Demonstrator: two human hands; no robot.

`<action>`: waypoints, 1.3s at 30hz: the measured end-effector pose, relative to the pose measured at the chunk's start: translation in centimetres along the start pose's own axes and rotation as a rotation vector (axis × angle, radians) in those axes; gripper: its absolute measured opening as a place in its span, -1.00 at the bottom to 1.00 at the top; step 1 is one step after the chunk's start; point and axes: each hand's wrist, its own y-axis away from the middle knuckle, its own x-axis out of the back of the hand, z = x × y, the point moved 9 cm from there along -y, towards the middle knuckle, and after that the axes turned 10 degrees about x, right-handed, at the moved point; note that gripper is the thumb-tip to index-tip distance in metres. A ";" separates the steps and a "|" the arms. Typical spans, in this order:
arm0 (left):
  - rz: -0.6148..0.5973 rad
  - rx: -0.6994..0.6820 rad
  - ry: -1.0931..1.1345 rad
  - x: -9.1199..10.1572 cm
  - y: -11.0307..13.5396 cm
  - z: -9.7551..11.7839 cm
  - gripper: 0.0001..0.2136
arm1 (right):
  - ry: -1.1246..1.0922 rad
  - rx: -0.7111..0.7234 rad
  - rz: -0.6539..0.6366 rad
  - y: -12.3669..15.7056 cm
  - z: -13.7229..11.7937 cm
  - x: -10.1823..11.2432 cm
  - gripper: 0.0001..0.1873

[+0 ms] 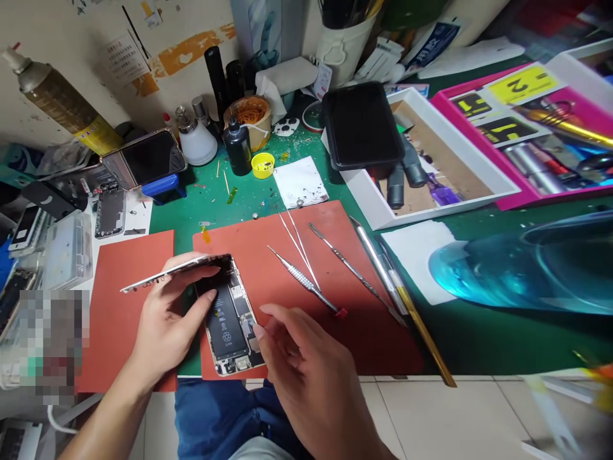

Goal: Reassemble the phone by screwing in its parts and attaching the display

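Note:
An opened phone body [232,332] lies on the red mat [306,255], its black battery and boards exposed. My left hand [165,319] holds the phone's screen panel [177,268], lifted up on edge and still hinged at the top of the body; its thumb rests near the battery. My right hand [297,364] hovers over the lower right of the phone body, fingers loosely curled, a fingertip touching its edge. It holds nothing that I can see. Tweezers [297,246] and a metal spudger [306,284] lie on the mat just right of the phone.
A second red mat [124,306] lies to the left. More metal tools [383,268] rest at the mat's right edge. Behind stand a white tray [431,211] bearing a black phone [361,124], bottles, a yellow cap [262,165], a spray can [62,102] and phone parts at left.

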 end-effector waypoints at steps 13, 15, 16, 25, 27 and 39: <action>-0.179 0.120 0.337 -3.0 1.4 -2.1 -0.41 | 0.122 -0.171 -0.077 -1.6 0.1 -1.2 -0.82; -0.205 0.157 0.398 -3.5 1.5 -2.6 -0.40 | 0.140 -0.205 -0.066 -1.6 0.2 -1.4 -0.79; -0.221 0.165 0.429 -3.7 1.6 -2.6 -0.40 | 0.143 -0.220 -0.059 -1.6 0.2 -1.4 -0.77; -0.256 0.068 0.378 -3.3 1.5 -0.8 -0.43 | 0.090 -0.333 -0.058 -1.8 0.5 -1.7 -0.78; -0.234 0.058 0.358 -3.3 1.4 -0.8 -0.48 | 0.093 -0.325 -0.063 -1.8 0.4 -1.7 -0.80; -0.170 -0.052 0.304 -4.1 1.8 -0.7 -0.64 | 0.119 -0.433 -0.032 -0.8 1.4 -1.6 -0.89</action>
